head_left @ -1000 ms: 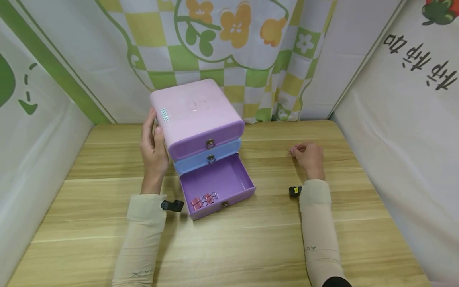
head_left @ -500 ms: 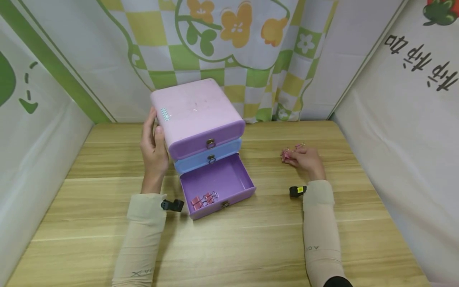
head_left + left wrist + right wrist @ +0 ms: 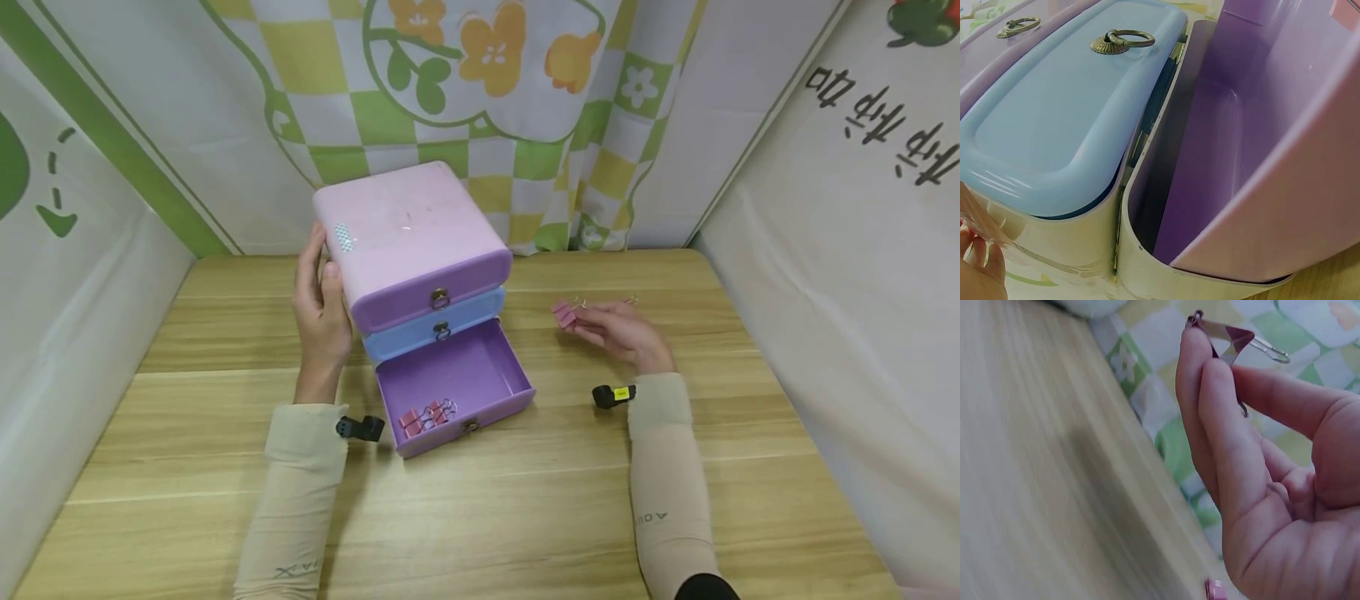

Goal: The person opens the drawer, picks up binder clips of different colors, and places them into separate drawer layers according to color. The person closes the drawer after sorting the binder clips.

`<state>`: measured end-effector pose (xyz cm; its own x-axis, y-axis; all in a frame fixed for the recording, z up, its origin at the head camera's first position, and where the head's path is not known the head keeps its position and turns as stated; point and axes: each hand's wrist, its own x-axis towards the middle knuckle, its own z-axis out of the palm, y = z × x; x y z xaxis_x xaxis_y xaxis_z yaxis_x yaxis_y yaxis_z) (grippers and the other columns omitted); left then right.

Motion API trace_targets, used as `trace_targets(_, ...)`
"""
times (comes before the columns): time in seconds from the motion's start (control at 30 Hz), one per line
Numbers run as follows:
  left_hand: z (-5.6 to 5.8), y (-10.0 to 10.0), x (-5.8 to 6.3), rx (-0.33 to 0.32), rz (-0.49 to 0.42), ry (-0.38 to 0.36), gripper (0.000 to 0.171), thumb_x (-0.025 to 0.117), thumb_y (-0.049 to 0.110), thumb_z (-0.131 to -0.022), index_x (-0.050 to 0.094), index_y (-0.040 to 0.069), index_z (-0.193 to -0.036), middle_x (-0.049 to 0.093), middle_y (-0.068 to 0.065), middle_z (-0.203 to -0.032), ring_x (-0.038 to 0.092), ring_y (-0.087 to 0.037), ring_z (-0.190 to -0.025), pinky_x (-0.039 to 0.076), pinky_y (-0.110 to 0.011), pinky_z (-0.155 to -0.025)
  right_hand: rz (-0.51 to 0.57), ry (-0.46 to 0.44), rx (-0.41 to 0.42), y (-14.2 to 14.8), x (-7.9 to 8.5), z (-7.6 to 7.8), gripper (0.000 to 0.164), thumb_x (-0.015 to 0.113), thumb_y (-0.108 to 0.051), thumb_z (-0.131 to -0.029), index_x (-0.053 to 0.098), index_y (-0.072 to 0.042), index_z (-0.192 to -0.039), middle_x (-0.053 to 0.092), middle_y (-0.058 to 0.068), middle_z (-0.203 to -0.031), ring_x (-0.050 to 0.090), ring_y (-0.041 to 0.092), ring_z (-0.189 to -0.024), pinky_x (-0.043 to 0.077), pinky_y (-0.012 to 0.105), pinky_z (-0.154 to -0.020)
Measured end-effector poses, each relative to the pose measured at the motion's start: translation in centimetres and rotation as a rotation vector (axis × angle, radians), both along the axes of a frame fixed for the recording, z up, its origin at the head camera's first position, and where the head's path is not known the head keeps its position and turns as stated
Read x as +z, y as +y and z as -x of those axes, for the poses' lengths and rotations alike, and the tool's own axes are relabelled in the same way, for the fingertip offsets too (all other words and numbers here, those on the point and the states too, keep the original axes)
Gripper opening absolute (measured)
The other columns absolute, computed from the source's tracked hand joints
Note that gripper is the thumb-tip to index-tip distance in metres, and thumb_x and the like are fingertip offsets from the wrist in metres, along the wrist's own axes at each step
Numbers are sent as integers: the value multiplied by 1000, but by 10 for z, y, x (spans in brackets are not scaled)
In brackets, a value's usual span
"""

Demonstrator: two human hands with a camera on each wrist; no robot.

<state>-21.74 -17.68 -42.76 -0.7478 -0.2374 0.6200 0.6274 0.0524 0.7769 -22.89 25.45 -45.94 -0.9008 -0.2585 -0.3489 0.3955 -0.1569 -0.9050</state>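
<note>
My right hand (image 3: 626, 333) pinches a pink binder clip (image 3: 565, 314) between thumb and fingertips, above the table to the right of the drawer box. In the right wrist view the clip (image 3: 1232, 340) shows its wire handles. My left hand (image 3: 322, 321) rests with extended fingers against the left side of the pink-topped drawer box (image 3: 412, 225). Its bottom purple drawer (image 3: 457, 367) is pulled out. Several pink binder clips (image 3: 426, 418) lie in that drawer's front left corner. The purple top drawer (image 3: 405, 304) and blue middle drawer (image 3: 405, 336) are closed.
Another pink binder clip (image 3: 1215, 589) lies on the wooden table (image 3: 525, 517), mostly hidden behind my right hand in the head view. A checked curtain (image 3: 480, 158) hangs behind the table, and pale cloth walls (image 3: 810, 275) stand at both sides.
My right hand has lifted a pink binder clip and moved left towards the drawer box, turning as it goes. Another clip has come into view behind it. My left hand and the drawers stay put.
</note>
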Motion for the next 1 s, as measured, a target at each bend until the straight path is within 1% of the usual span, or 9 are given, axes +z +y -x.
trace_targets(0.2, -1, 0, 1, 3, 12, 0, 53, 44, 21, -107, 47, 9, -159, 36, -9, -172, 29, -23, -163, 26, -46, -137, -13, 23, 78, -22, 14, -3, 31, 50, 0, -107, 77, -13, -98, 80, 3, -99, 78, 10, -90, 64, 17, -89)
trace_targets(0.3, -1, 0, 1, 5, 13, -5, 53, 44, 21, -107, 46, 8, -159, 36, -9, -172, 28, -23, -163, 26, -46, -137, -24, 38, 101, -35, 21, -5, 32, 50, 1, -106, 77, -13, -97, 80, 2, -97, 78, 9, -88, 65, 17, -86)
trace_targets(0.57, 2, 0, -1, 18, 3, -20, 54, 42, 17, -107, 44, 2, -158, 34, -14, -172, 28, -26, -163, 24, -50, -137, -46, 84, 196, -66, 34, -13, 31, 51, 3, -105, 77, -12, -95, 81, 3, -93, 79, 11, -87, 66, 20, -85)
trace_targets(0.63, 2, 0, -1, 20, 6, -22, 54, 42, 17, -107, 44, 2, -158, 34, -14, -172, 28, -26, -163, 25, -49, -137, -53, 91, 215, -73, 36, -15, 30, 52, 4, -104, 77, -11, -96, 81, 3, -94, 79, 12, -87, 67, 22, -86)
trace_targets(0.7, 1, 0, -1, 21, 6, -22, 54, 43, 17, -107, 45, 3, -158, 35, -13, -172, 29, -25, -163, 26, -47, -137, -63, 97, 237, -79, 37, -17, 27, 53, 4, -104, 77, -6, -102, 81, 3, -94, 79, 12, -88, 67, 24, -87)
trace_targets(0.77, 1, 0, 0, 19, 3, -17, 53, 43, 18, -107, 45, 4, -158, 36, -12, -172, 29, -25, -163, 27, -45, -137, -80, 94, 253, -86, 38, -19, 23, 54, 3, -104, 75, 2, -112, 81, 3, -95, 79, 13, -89, 67, 26, -89)
trace_targets(0.87, 1, 0, 1, 12, -1, 1, 53, 44, 18, -107, 47, 4, -158, 37, -12, -171, 30, -25, -162, 29, -45, -136, -105, 81, 277, -95, 37, -21, 28, 55, 1, -104, 66, 14, -127, 81, 5, -95, 80, 15, -89, 67, 27, -89)
trace_targets(0.93, 1, 0, 1, 10, 2, 9, 52, 45, 18, -107, 47, 5, -157, 37, -12, -171, 30, -25, -162, 30, -45, -136, -127, 77, 292, -101, 36, -22, 32, 56, 0, -104, 62, 18, -130, 80, 6, -95, 79, 15, -89, 67, 27, -88)
trace_targets(1.0, 0, 0, 1, 14, 8, 9, 52, 45, 20, -107, 48, 7, -158, 38, -11, -171, 30, -24, -162, 30, -44, -136, -158, 89, 313, -107, 35, -24, 32, 55, 1, -104, 61, 20, -128, 79, 7, -96, 78, 15, -87, 67, 26, -87)
